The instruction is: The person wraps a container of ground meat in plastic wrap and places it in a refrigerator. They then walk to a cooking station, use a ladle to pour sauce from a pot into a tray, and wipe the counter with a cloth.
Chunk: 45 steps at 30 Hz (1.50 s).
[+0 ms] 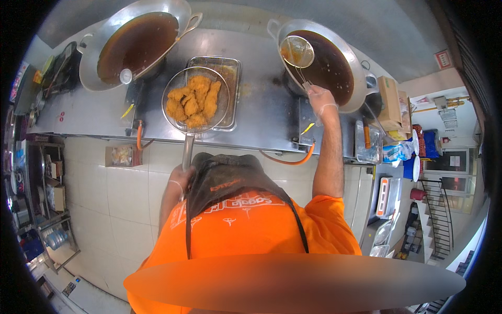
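Observation:
In my gloved left hand (pixel 181 181) is the metal handle of a large wire strainer (pixel 168 117). Several pieces of golden-brown fried chicken (pixel 192 101) lie in its mesh, which is over a rectangular wire-mesh tray (pixel 231 90) on the counter. My right hand (pixel 322 103), in a clear plastic glove, grips the handle of a smaller skimmer (pixel 299 51). Its round mesh, with brown crumbs in it, is over the right wok (pixel 313 26) of dark oil (pixel 331 66); whether it touches the oil I cannot tell.
A second wok (pixel 88 74) of dark oil stands at left, a round thermometer (pixel 126 76) at its rim. Orange gas hoses (pixel 304 159) hang below the steel counter edge (pixel 251 139). At right are a metal tray (pixel 368 151) and cardboard boxes (pixel 388 104). An open carton (pixel 124 156) sits on the floor.

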Available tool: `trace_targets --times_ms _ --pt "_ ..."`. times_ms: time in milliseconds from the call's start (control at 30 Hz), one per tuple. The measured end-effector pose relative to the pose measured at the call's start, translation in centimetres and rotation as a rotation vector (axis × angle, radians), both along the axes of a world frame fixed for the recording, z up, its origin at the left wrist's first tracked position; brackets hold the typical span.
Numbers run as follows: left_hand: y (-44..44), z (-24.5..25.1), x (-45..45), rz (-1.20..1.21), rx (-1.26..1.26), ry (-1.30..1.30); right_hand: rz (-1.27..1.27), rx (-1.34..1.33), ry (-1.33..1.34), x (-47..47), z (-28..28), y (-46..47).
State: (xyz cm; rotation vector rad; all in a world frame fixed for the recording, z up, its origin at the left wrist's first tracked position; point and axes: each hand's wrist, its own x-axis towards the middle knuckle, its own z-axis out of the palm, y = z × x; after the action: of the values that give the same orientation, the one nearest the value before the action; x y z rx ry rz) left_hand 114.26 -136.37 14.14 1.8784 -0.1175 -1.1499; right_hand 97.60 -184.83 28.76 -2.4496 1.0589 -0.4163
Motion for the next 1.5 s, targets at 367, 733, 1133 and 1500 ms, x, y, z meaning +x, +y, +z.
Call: trace_targets --times_ms 367,733,1133,1500 --pt "0.7 0.8 -1.0 0.054 0.025 -0.064 -0.162 0.262 -0.121 -1.4 2.4 4.2" --pt "4.4 4.0 -2.6 0.232 0.017 -0.007 0.063 -0.317 0.194 4.1 -8.3 13.2" --pt "3.7 4.9 -3.9 0.264 -0.021 0.055 0.151 -0.453 0.214 5.9 -18.0 13.5" --pt "2.9 3.9 -3.2 0.179 0.024 -0.051 0.115 -0.322 0.33 6.5 -17.1 13.9"
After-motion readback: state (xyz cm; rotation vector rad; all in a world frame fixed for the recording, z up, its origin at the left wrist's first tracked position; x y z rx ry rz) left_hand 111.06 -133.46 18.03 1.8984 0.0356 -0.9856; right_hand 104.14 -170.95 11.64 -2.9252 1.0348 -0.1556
